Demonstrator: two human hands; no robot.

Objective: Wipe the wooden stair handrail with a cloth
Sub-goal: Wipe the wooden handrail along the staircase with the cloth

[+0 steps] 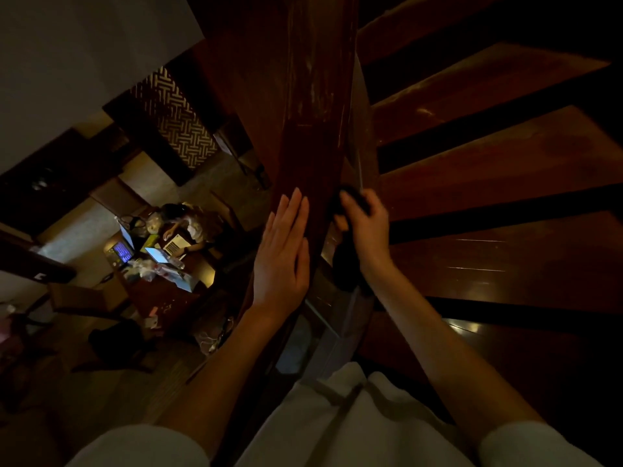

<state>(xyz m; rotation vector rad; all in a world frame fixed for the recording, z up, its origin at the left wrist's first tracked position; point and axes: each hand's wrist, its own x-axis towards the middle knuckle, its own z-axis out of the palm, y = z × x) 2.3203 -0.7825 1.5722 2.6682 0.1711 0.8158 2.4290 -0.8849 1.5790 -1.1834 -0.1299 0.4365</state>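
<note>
Two bare hands work one wooden handrail (pixel 310 129): the left hand (pixel 281 254) lies flat on it, fingers straight and together, while the right hand (pixel 365 227) grips one dark cloth (pixel 347 261) against its right side, above the stair treads (pixel 499 170).

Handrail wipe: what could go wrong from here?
The left hand lies flat on the rail, not gripping it, so it may give little support on the stairs. The cloth hangs loose below the right hand grip and might slip. In this dim light, the pale streaks higher up may be missed.
</note>
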